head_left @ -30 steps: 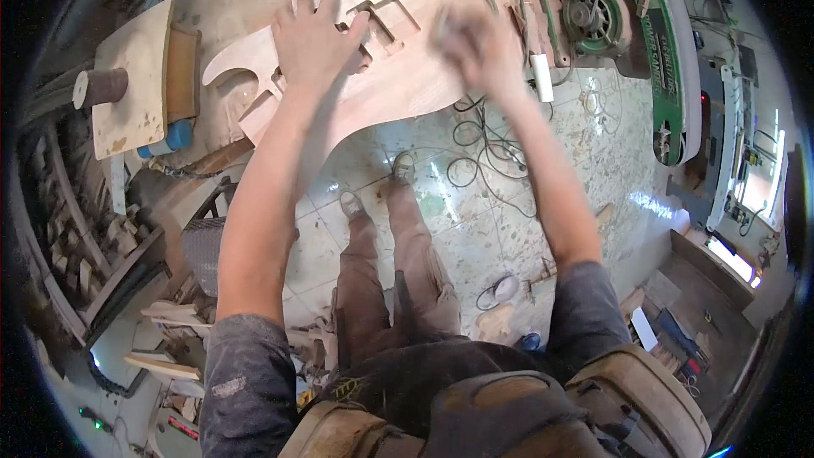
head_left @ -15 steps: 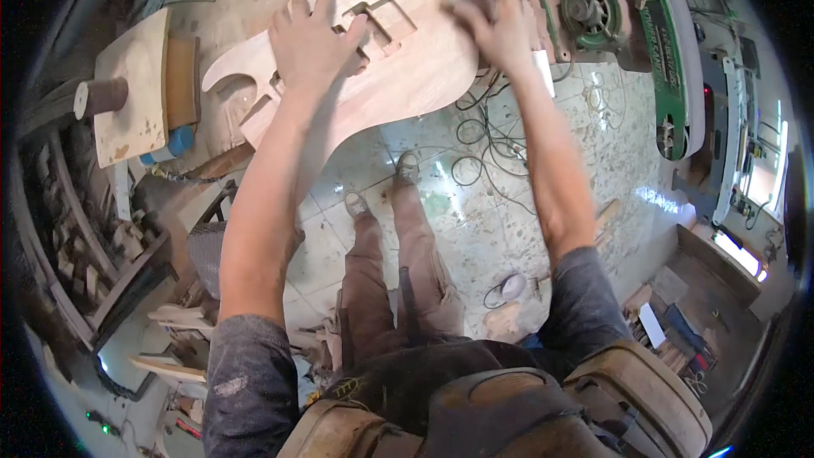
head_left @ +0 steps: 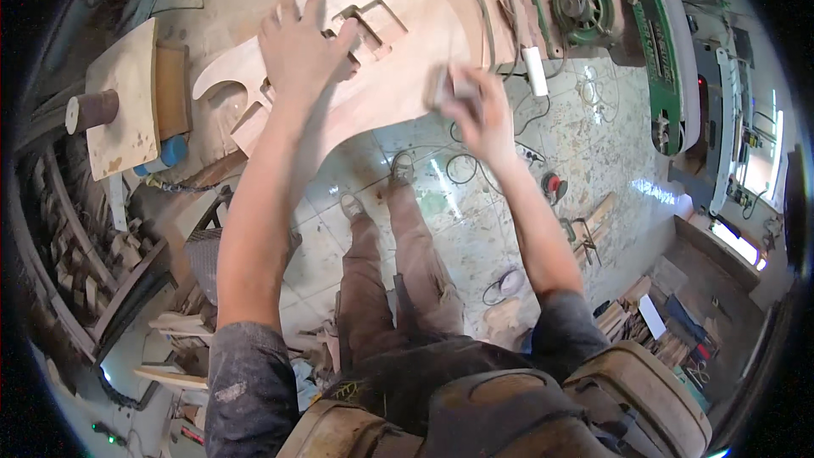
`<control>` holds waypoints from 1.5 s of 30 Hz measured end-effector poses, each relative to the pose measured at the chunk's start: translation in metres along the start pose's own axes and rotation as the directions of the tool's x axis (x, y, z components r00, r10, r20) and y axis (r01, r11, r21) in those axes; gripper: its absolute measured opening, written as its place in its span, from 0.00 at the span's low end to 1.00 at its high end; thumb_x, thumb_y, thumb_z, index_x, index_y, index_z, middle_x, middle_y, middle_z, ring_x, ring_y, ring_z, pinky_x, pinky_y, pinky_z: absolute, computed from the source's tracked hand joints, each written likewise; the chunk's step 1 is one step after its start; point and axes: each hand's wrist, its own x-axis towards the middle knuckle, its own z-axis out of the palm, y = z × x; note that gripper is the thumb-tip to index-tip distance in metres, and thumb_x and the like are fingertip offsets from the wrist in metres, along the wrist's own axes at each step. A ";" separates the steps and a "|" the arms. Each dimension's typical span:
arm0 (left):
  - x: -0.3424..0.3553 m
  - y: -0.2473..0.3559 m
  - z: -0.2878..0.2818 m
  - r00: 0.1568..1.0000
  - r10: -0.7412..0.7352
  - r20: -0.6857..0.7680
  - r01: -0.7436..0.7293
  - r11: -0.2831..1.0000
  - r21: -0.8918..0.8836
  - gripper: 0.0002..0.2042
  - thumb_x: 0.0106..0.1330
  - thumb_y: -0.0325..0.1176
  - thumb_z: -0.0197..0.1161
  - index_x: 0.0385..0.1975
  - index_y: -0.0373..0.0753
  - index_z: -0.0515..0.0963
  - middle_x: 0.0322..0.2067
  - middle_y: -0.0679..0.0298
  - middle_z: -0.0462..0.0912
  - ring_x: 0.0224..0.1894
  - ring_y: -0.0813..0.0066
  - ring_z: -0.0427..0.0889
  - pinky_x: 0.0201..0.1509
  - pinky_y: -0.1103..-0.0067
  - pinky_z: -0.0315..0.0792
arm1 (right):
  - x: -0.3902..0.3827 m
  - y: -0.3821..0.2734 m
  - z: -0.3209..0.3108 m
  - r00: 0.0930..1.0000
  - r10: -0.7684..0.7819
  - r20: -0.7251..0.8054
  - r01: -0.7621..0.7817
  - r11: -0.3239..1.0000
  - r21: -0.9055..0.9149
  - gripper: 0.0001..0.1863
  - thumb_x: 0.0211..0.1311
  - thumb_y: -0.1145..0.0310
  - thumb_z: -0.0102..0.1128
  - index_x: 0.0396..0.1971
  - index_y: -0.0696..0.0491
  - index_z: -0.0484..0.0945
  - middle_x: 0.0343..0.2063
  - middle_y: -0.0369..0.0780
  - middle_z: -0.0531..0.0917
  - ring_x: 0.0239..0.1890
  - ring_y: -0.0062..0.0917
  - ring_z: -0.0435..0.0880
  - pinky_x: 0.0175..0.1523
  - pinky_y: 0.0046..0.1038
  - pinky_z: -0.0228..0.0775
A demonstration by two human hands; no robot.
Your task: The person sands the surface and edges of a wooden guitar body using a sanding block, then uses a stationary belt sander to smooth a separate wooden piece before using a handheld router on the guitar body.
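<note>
A pale, unfinished electric guitar body with routed pockets lies flat on the workbench. My left hand rests on its upper face beside the pockets, fingers spread and holding nothing. At the body's rounded right-hand edge, my right hand is closed around a small block, which looks like a sanding block. Motion smears the block and the fingertips, so its exact surface cannot be made out. It appears to touch the edge of the wood.
A wooden stand with a round knob is on the bench at left. A green belt machine stands at right. Cables and a white tube hang by the bench edge. Wood offcuts lie on the tiled floor.
My right hand has swept down and toward me along the guitar body's right edge, with the block in it. My left hand stays on the body, which sits slightly further left in view.
</note>
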 end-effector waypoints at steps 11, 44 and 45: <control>0.001 -0.004 0.000 1.000 0.008 0.018 -0.008 1.000 -0.017 0.36 0.60 0.60 0.61 0.68 0.51 0.73 0.70 0.52 0.65 0.63 0.41 0.68 0.68 0.55 0.64 | 0.006 0.003 0.004 0.969 0.244 -0.052 -0.225 0.944 0.241 0.26 0.58 0.61 0.73 0.56 0.53 0.79 0.48 0.45 0.82 0.55 0.43 0.79 0.60 0.37 0.73; 0.002 -0.007 0.003 0.999 0.022 0.027 -0.022 1.000 0.000 0.36 0.59 0.60 0.62 0.68 0.53 0.72 0.71 0.53 0.64 0.64 0.41 0.68 0.69 0.55 0.63 | -0.013 0.006 0.004 0.989 -0.024 -0.143 0.033 0.998 0.057 0.27 0.58 0.63 0.73 0.55 0.57 0.76 0.45 0.47 0.82 0.50 0.39 0.82 0.54 0.38 0.74; 0.003 -0.005 -0.001 1.000 0.017 0.025 -0.017 1.000 -0.009 0.36 0.60 0.60 0.62 0.69 0.53 0.71 0.71 0.53 0.63 0.65 0.41 0.68 0.69 0.55 0.62 | -0.013 -0.003 -0.007 0.987 -0.131 -0.094 0.129 0.991 -0.026 0.28 0.58 0.63 0.73 0.56 0.57 0.76 0.45 0.47 0.82 0.50 0.39 0.82 0.54 0.37 0.75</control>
